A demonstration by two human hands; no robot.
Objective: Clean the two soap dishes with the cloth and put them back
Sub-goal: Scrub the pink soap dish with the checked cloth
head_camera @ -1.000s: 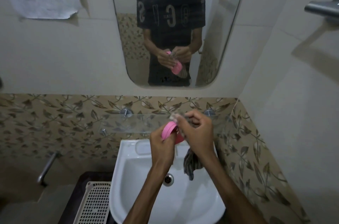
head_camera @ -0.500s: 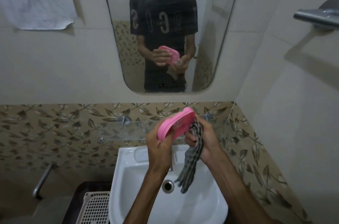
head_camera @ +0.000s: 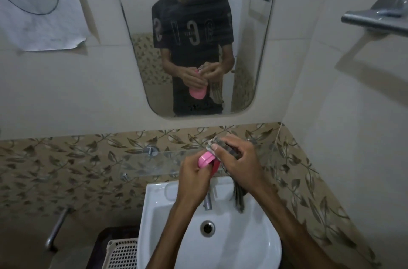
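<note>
Left hand (head_camera: 194, 177) grips pink dish (head_camera: 206, 159), held on edge above sink (head_camera: 167, 235). Right hand (head_camera: 237, 162) pinches cloth (head_camera: 223, 146) against dish; tail hangs down. Judged: first dish mid-wipe. Second dish not visible; both returns to shelf (head_camera: 150, 161) outstanding.

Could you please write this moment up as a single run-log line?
phase: wiping | left hand: holds pink soap dish | right hand: presses cloth on dish | place: above sink | second dish: unseen
</note>
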